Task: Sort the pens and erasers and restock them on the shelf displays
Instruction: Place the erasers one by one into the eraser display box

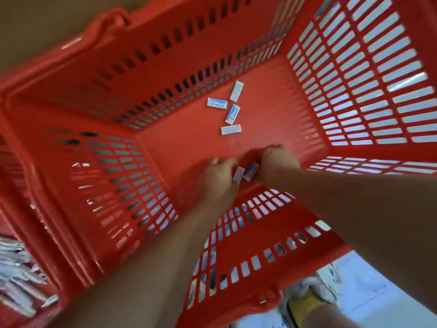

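I look down into a red plastic basket (354,95) with slotted walls. Several small white-and-blue erasers (233,114) lie loose on its floor near the middle. Both my arms reach down inside. My left hand (218,176) is at the near side of the floor with its fingers curled, and an eraser (238,174) stands at its fingertips. My right hand (275,163) sits just to the right, gripping another eraser (251,171). No pens are visible in this basket.
A second red basket (14,280) at the lower left holds a heap of white packaged items. Pale floor and some white and yellow items (314,294) show at the lower right, past the basket's near wall. Brown surface lies beyond the far rim.
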Tool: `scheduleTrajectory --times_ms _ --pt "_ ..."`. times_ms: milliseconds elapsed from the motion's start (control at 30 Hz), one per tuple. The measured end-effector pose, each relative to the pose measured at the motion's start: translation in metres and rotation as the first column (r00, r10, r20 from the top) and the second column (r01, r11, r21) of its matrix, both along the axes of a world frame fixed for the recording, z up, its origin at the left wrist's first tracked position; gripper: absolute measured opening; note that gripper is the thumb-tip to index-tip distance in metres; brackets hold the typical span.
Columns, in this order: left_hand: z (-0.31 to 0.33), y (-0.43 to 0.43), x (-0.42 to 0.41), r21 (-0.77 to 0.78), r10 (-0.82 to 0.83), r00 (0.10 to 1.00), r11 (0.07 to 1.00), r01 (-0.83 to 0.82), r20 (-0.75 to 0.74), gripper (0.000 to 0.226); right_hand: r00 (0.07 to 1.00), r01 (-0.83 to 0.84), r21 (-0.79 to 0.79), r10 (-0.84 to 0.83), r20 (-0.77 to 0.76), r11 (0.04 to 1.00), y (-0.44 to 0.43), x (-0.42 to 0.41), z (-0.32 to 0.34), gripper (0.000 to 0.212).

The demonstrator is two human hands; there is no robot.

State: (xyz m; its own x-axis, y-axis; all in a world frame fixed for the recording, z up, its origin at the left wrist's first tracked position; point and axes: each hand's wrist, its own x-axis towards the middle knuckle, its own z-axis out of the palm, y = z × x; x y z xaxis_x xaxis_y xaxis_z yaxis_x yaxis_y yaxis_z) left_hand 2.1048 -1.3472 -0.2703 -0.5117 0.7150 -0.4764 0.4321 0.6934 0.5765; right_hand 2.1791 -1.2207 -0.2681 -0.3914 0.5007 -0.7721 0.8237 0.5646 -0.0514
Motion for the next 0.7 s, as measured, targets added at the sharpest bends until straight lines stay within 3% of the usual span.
scheduleTrajectory --times_ms 100,200,267,333,367,433,467,533,633,667,700 --pt "-0.007 0.014 0.016 0.0 -0.125 0.991 0.992 0.125 -0.038 0.031 1.0 -0.025 -0.115 0.022 -0.022 0.993 0.024 -0.005 0.015 0.034" --pt "-0.005 0.02 0.019 -0.091 -0.185 0.975 0.98 0.175 -0.126 0.023 0.955 0.285 -0.276 -0.298 -0.002 0.918 0.043 -0.002 0.033 0.006" --pt "-0.003 0.022 0.013 -0.09 -0.077 0.994 0.993 0.07 -0.074 0.025 0.778 0.595 -0.394 -0.625 0.063 0.701 0.048 0.001 0.044 0.004" --pt "0.008 0.027 0.002 -0.135 0.253 0.959 0.962 -0.236 0.13 0.029 0.5 0.781 -0.492 -0.857 0.125 0.384 0.054 0.002 0.058 0.008" --pt "0.021 0.03 -0.004 -0.187 0.453 0.843 0.89 -0.415 0.288 0.033 0.369 0.811 -0.537 -0.915 0.161 0.232 0.055 0.005 0.067 0.012" --pt "0.06 0.034 -0.014 -0.309 0.683 0.461 0.695 -0.65 0.567 0.035 0.183 0.784 -0.621 -0.954 0.236 -0.003 0.055 0.006 0.093 0.016" --pt "0.084 0.034 -0.019 -0.344 0.691 0.306 0.633 -0.694 0.655 0.032 0.124 0.756 -0.648 -0.953 0.276 -0.089 0.052 0.007 0.109 0.014" --pt "0.136 0.036 -0.028 -0.371 0.634 0.126 0.59 -0.717 0.763 0.028 0.06 0.701 -0.683 -0.937 0.343 -0.205 0.046 0.009 0.144 0.014" --pt "0.219 0.037 -0.032 -0.355 0.488 0.0 0.634 -0.687 0.873 0.03 -0.009 0.619 -0.711 -0.908 0.418 -0.333 0.032 0.007 0.207 0.033" --pt "0.249 0.04 -0.03 -0.311 0.44 0.03 0.679 -0.665 0.897 0.028 -0.039 0.588 -0.718 -0.9 0.434 -0.372 0.027 0.005 0.231 0.035" --pt "0.278 0.043 -0.026 -0.233 0.401 0.13 0.733 -0.639 0.907 0.025 -0.067 0.56 -0.724 -0.893 0.445 -0.403 0.023 0.002 0.256 0.036"
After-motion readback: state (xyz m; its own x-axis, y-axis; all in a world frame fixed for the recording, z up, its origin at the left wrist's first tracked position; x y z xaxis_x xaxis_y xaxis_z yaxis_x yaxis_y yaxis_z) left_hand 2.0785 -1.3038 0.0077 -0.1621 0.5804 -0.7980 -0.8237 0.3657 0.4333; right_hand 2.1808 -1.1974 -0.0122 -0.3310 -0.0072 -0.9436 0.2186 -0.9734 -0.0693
